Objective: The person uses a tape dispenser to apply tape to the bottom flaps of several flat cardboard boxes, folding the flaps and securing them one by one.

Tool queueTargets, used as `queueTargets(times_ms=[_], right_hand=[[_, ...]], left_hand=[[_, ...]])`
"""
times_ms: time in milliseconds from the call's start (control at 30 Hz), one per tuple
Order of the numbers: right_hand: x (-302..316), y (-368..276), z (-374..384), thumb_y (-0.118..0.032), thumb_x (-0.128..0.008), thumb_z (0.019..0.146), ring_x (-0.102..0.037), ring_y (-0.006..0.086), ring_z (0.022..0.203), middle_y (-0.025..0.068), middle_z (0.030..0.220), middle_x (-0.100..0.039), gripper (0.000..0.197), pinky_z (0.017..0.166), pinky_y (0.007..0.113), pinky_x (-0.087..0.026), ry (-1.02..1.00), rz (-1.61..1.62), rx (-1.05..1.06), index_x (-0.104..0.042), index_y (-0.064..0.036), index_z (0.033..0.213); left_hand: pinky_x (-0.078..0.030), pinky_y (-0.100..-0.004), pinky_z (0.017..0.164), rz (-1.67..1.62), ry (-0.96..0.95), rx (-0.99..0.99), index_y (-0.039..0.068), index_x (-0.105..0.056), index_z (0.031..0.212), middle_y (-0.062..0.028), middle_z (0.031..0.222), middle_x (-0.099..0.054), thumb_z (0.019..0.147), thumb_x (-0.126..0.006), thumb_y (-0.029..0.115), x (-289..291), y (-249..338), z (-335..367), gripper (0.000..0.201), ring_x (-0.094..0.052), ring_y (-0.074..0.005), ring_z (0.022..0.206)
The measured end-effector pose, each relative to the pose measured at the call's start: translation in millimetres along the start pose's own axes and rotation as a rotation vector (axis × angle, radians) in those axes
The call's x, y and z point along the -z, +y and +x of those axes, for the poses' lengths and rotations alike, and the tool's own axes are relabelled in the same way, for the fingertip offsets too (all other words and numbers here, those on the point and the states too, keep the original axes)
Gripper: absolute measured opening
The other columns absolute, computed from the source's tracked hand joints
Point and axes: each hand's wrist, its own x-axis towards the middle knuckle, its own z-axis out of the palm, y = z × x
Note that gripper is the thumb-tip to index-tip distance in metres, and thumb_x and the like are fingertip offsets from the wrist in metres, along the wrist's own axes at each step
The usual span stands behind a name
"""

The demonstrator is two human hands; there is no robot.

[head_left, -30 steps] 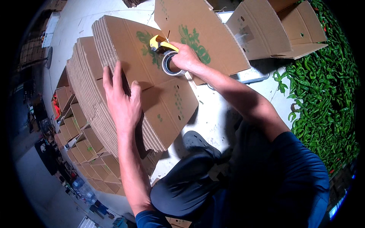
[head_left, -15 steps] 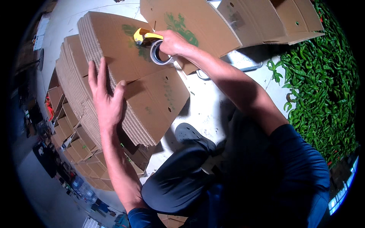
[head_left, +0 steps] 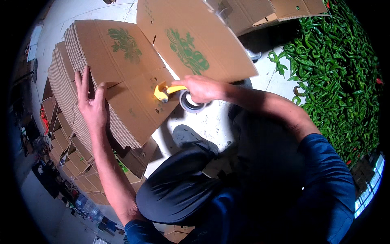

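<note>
My right hand (head_left: 205,89) is closed on the handle of a yellow tape dispenser (head_left: 161,92). Its roll of tape (head_left: 191,102) hangs beneath my fingers. The dispenser's head is over the lower right part of the front cardboard sheet; whether it touches cannot be told. My left hand (head_left: 94,110) lies along the corrugated edges of a thick stack of flattened cardboard boxes (head_left: 67,73), fingers spread and thumb by the front sheet (head_left: 130,91), which bears a green print. To its right stands a raised cardboard panel (head_left: 187,44) with a similar print.
A large spread of green peppers (head_left: 333,85) covers the right side. Further cardboard boxes (head_left: 252,14) stand at the far right, and several open ones (head_left: 67,144) lie left of the stack. My bent knee (head_left: 174,187) and shoe (head_left: 189,136) are near it, on a pale floor.
My right hand has brought the tape dispenser down the front sheet, closer to me, uncovering the green print. My left hand keeps its place on the stack. The whole view has shifted slightly.
</note>
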Motion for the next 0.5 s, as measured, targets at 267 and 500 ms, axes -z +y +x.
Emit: queueTargets(times_ms=[267, 500], right_hand=[[12, 12, 10, 0.003, -0.058, 0.075, -0.069, 0.0360, 0.092, 0.0223, 0.096, -0.071, 0.061, 0.078, 0.046, -0.053, -0.264, 0.065, -0.048, -0.060, -0.0105, 0.134], [65, -37, 125, 0.000, -0.062, 0.075, -0.070, 0.0335, 0.083, 0.0196, 0.092, -0.073, 0.028, 0.068, 0.045, -0.055, -0.609, -0.698, 0.086, -0.075, -0.0068, 0.098]], left_hand=[[-0.027, -0.0426, 0.119, -0.040, -0.002, 0.037, 0.017, -0.051, 0.148, -0.0206, 0.164, -0.024, 0.092, -0.063, 0.016, -3, 9, -1, 0.058, -0.026, -0.0295, 0.151], [-0.026, -0.0417, 0.119, -0.011, 0.007, 0.026, 0.017, -0.052, 0.148, -0.0206, 0.164, -0.024, 0.092, -0.064, 0.017, -7, 17, 3, 0.057, -0.027, -0.0293, 0.151]])
